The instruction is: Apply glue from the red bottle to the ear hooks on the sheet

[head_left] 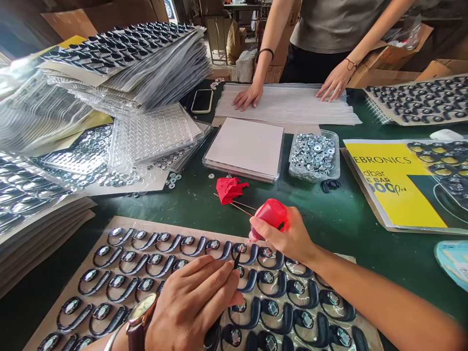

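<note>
– Where does the black hooked piece [251,255] lie?

– In the far row on the sheet [124,222], left of the right grip [292,236], which clasps a red bottle [272,214], and beyond the left grip [197,295], which pinches a dark pointed tool [237,260]

– Which is nearer?

– Both are close; the tool's tip is just beside it, long axis slanting up and right

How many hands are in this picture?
4: the wearer's left hand, holding a dark pointed tool; right hand, around a red bottle; and a co-worker's right palm and left palm, opposite, on a pale stack.
</note>
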`<state>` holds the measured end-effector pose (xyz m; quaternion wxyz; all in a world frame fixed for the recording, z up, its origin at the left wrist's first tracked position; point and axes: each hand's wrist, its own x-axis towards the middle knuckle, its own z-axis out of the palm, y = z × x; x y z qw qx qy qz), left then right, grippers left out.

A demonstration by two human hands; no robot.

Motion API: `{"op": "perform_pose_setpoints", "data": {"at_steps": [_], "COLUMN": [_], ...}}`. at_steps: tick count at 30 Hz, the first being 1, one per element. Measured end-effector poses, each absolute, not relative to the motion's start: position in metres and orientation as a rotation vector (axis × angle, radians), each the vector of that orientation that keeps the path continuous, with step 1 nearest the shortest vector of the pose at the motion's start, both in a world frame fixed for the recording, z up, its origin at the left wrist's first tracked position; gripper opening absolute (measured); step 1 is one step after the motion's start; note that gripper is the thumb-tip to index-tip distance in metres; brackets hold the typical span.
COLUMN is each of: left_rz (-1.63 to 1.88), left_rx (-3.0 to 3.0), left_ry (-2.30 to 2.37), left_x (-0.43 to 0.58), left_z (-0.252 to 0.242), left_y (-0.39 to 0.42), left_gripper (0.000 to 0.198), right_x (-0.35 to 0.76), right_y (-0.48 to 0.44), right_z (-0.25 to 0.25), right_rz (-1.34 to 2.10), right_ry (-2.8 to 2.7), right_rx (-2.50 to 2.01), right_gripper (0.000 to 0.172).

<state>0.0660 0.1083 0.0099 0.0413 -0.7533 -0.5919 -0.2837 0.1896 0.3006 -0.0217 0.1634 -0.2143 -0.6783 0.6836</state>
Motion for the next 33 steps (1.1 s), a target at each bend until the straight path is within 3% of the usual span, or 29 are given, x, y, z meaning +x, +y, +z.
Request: {"op": "perform_pose_setpoints", "data": {"at_steps": [18,33], "left_rz": [-1.07,-1.376], "left_rx": [-2.294,-2.016], "left_ry": [-1.966,-2.464], "left_x": [0.055,0.042], "left_z": [0.012,0.006], "left_y": [0.112,0.112], "left_gripper": [0.018,0.015], "right_x": [0.192,0.194], "right_y": [0.3,0.298], "right_z": [-0.02,-0.025], "right_rz": [1.996,2.001], "right_ry": [-1.991,-2.081], "right_rx": [-0.605,-0.529], "right_gripper": [0.032,0.029]}}
